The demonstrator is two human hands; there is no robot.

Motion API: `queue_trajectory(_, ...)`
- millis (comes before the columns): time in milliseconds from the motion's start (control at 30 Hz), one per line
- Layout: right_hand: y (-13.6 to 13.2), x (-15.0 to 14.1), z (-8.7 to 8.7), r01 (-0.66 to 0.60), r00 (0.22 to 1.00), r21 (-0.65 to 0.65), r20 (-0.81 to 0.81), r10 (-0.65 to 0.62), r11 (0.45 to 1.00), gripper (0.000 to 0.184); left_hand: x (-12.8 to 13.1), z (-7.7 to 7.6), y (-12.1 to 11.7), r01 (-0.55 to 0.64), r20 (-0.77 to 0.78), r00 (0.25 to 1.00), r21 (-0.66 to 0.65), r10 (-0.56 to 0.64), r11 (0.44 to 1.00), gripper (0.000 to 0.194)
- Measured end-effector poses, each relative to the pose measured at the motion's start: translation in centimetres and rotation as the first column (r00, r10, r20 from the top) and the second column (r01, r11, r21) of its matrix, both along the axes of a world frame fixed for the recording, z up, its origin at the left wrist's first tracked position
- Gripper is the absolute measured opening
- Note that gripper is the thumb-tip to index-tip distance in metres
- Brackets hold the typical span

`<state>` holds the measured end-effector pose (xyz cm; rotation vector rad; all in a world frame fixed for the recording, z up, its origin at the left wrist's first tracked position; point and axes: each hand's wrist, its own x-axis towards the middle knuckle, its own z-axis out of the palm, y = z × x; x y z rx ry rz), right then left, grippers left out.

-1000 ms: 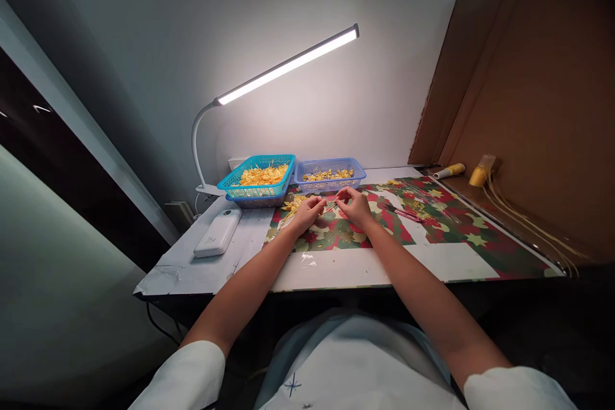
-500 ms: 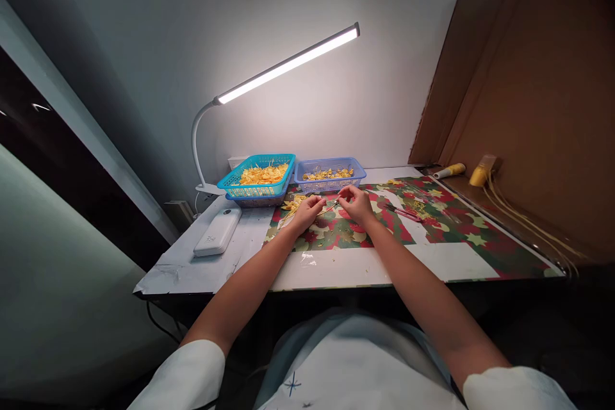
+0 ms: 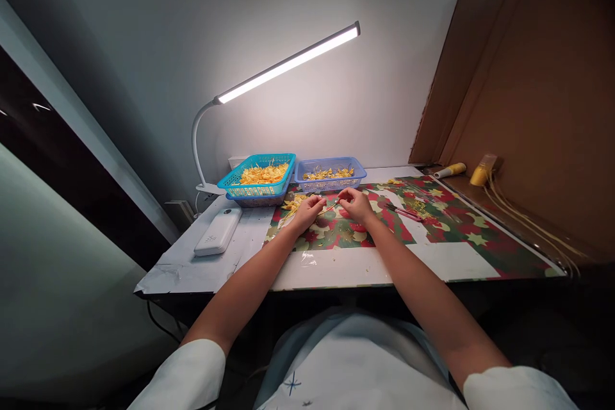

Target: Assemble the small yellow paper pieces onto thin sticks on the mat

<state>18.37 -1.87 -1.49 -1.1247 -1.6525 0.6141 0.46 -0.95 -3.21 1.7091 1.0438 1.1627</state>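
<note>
A thin yellow cord (image 3: 328, 210) runs in a shallow curve between my two hands, over the patterned mat (image 3: 346, 237). My left hand (image 3: 308, 211) pinches one end of it between thumb and fingertips. The other end is pinched by my right hand (image 3: 356, 204), a short way to the right. A small pile of yellow strips (image 3: 292, 204) lies just behind and left of my left hand. Pliers with pink handles (image 3: 404, 212) rest on the mat to the right of my right hand.
A turquoise basket (image 3: 230, 191) of yellow pieces is stacked on a blue one; a blue-purple basket (image 3: 331, 186) with golden pieces stands beside it. A white power bank (image 3: 218, 232) lies left. The lamp (image 3: 288, 64) arches overhead. Cardboard (image 3: 519, 90) rises at right, near a yellow spool (image 3: 482, 173).
My hands stay almost in the same place, both still pinching the cord. My right hand's fingers have shifted very slightly; nothing else has visibly moved.
</note>
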Motion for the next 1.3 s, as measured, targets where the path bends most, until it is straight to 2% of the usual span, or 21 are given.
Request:
queue_trajectory(133, -0.1, -0.2, -0.2, -0.111, 0.993, -0.039, 0.043, 0.112, 0.993, 0.017, 0.1, 0.1, -0.1, 0.042, 0.019, 0.999, 0.020, -0.042, 0.999, 0.037)
queue_trajectory(267, 0.0, -0.7, -0.9, -0.172, 0.977, 0.016, 0.129, 0.169, 0.985, 0.023, 0.1, 0.2, -0.1, 0.040, 0.025, 0.999, 0.023, -0.041, 0.999, 0.036)
queue_trajectory(400, 0.2, -1.1, -1.4, -0.152, 0.975, 0.071, 0.173, 0.138, 0.986, 0.016, 0.1, 0.1, -0.1, 0.041, 0.022, 0.999, 0.028, -0.041, 0.999, 0.037)
queue_trajectory(600, 0.1, -0.9, -1.4, -0.066, 0.969, 0.162, 0.244, 0.024, 0.985, 0.013, 0.1, -0.1, 0.1, 0.038, 0.009, 0.999, 0.038, -0.039, 0.999, 0.036)
queue_trajectory(800, 0.1, -0.9, -1.4, -0.071, 0.950, 0.199, 0.311, 0.005, 0.977, 0.008, 0.1, 0.1, -0.1, 0.040, -0.005, 0.999, 0.035, -0.040, 0.999, 0.036)
queue_trajectory(933, 0.0, -0.8, -1.0, -0.086, 0.968, 0.144, 0.244, 0.048, 0.986, 0.007, 0.1, 0.1, -0.1, 0.007, 0.002, 1.000, 0.030, -0.008, 1.000, 0.035)
queue_trajectory(1067, 0.0, -0.5, -0.4, -0.146, 0.988, 0.034, 0.065, 0.143, 0.989, 0.007, 0.0, 0.0, 0.2, -0.040, -0.009, 0.999, 0.011, 0.040, 0.999, 0.034)
queue_trajectory(1167, -0.1, -0.3, 0.0, -0.201, 0.976, -0.035, -0.088, 0.197, 0.979, 0.011, 0.0, 0.0, 0.2, -0.043, -0.032, 0.999, 0.023, 0.044, 0.999, 0.032)
queue_trajectory(1300, -0.4, 0.0, 0.6, -0.252, 0.954, -0.097, -0.192, 0.230, 0.963, 0.013, 0.1, 0.1, 0.2, -0.046, -0.072, 0.996, 0.049, 0.050, 0.998, 0.030)
